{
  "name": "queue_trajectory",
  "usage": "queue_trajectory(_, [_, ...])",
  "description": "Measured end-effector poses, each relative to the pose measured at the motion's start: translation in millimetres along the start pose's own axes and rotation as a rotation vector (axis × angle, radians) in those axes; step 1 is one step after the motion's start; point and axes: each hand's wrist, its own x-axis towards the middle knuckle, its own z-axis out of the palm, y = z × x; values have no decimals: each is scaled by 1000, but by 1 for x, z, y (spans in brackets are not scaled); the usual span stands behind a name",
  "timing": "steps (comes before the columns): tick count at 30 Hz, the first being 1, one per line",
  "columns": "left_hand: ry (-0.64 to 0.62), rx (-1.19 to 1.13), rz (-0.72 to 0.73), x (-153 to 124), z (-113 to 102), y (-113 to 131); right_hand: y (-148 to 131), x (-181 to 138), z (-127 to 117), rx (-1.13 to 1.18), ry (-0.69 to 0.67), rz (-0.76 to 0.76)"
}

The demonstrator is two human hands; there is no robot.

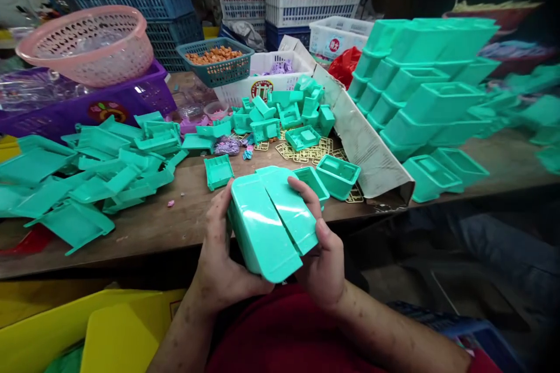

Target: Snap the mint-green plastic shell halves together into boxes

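Note:
Between my hands, above the table's front edge, is a glossy turquoise plastic box [262, 218] with rounded corners. A dark slanting gap splits its upper face from a narrower turquoise piece [295, 207] on the right. My left hand [219, 256] wraps around the box's left side, thumb underneath. Around the narrower piece my right hand [326, 256] is closed, one finger over its top and the thumb at its side. The undersides are hidden. Just beyond stand an open turquoise bin [339, 175] and a small turquoise part [219, 172].
Turquoise panels [100, 157] heap at left; stacked turquoise bins [433, 93] stand at right behind a cardboard divider [363, 140]. Pale yellow sprues [306, 152] lie mid-table. Behind are a pink basket [87, 41], a purple crate [135, 93] and a teal basket [219, 73]. A yellow bin [126, 326] is below left.

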Motion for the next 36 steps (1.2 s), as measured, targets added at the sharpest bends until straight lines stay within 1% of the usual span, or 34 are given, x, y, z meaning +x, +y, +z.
queue_trajectory(3, [21,-8,-2,5,8,12,-8,-3,0,23,30,5])
queue_trajectory(7, [56,-69,21,8,13,21,-12,-7,-1,-36,90,-2])
queue_trajectory(11, [26,-57,-37,3,16,16,-10,-12,-3,-66,105,2])
queue_trajectory(15, [8,-13,-17,-1,16,11,-9,-16,-6,-147,73,5])
queue_trajectory(17, [-27,0,-29,0,12,10,-9,-16,-6,-168,60,10])
queue_trajectory(20, [-103,14,-53,5,3,9,-10,-12,-6,-132,54,20])
queue_trajectory(22, [-126,14,-4,10,-5,5,-9,-10,-4,-118,39,24])
queue_trajectory(25, [-155,1,112,14,-17,-4,-6,-8,-2,-153,-40,42])
queue_trajectory(28, [-213,-29,151,11,-23,-12,-3,-8,-2,-141,-81,84])
queue_trajectory(29, [-208,-29,141,10,-24,-13,-2,-8,-2,-121,-83,97])
queue_trajectory(32, [-125,-45,128,7,-22,-15,-2,-6,-1,-50,-110,110])
queue_trajectory(36, [-46,-108,141,7,-21,-15,-2,-2,4,27,-136,79])
